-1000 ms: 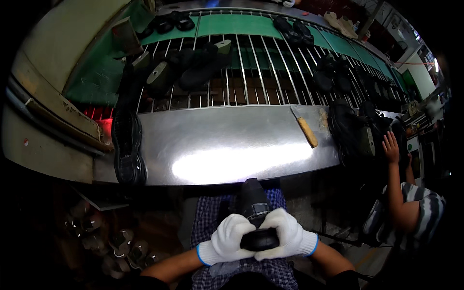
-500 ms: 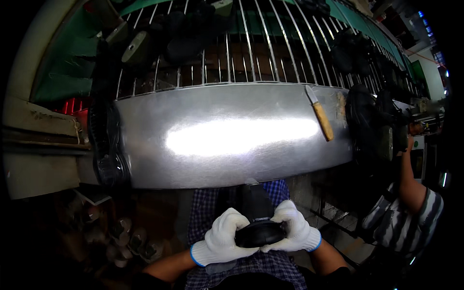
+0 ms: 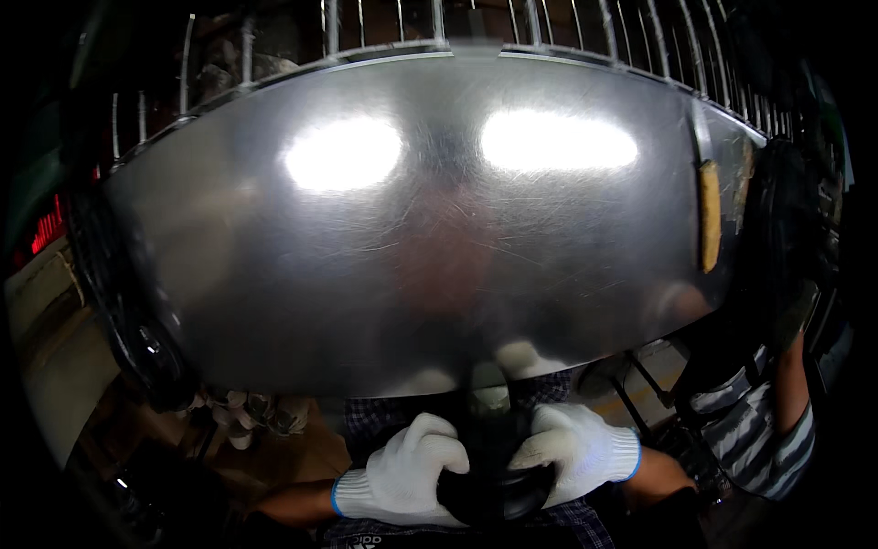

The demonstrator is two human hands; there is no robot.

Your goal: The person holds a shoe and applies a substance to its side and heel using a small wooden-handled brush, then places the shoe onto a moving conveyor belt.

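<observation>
Black shoe: clamped between gloved left hand and right hand, fingers wrapped tight, steadying it over the lap. Steel tabletop ahead; wooden-handled tool parked at its right edge, within reach.

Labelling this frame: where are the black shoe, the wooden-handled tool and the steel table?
black shoe (image 3: 494, 476), head view, heel end.
wooden-handled tool (image 3: 710, 218), head view, handle middle.
steel table (image 3: 302, 274), head view, bare top.

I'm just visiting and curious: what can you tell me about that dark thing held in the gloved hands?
The black shoe looks dark, smooth and rounded, likely rubber or leather. Its near end is bulbous and faintly glossy. It sits low over the person's checked lap, just below the shiny metal table. The left hand and right hand, in white gloves, clasp it from both sides.
</observation>
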